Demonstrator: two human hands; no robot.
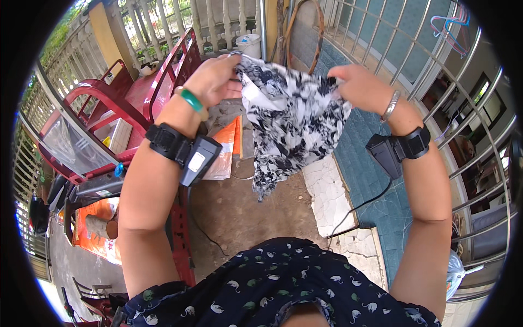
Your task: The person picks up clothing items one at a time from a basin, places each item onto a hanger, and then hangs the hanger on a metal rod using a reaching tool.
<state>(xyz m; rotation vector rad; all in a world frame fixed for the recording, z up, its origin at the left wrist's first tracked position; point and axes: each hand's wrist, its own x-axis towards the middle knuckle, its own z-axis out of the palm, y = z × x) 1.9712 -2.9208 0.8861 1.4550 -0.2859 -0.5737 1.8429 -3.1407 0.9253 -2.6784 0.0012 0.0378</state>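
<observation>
A thin piece of clothing with a black, white and grey pattern [297,117] hangs stretched out in front of me at arm's length. My left hand [218,79] pinches its upper left corner, with the lower fingers partly spread. At the upper right edge, the thumb and fingers of my right hand [362,90] are closed on the fabric. The cloth narrows to a crumpled point at the lower left, above the ground. Its exact kind of garment is unclear from the folds.
A red three-wheeled cart [103,90] stands at the left, with orange sacks [220,155] near it. Metal bars [417,41] run along the right, with hangers [452,27] on them. Blue-tiled and white steps [332,191] lie below. A white bucket [249,46] stands at the back.
</observation>
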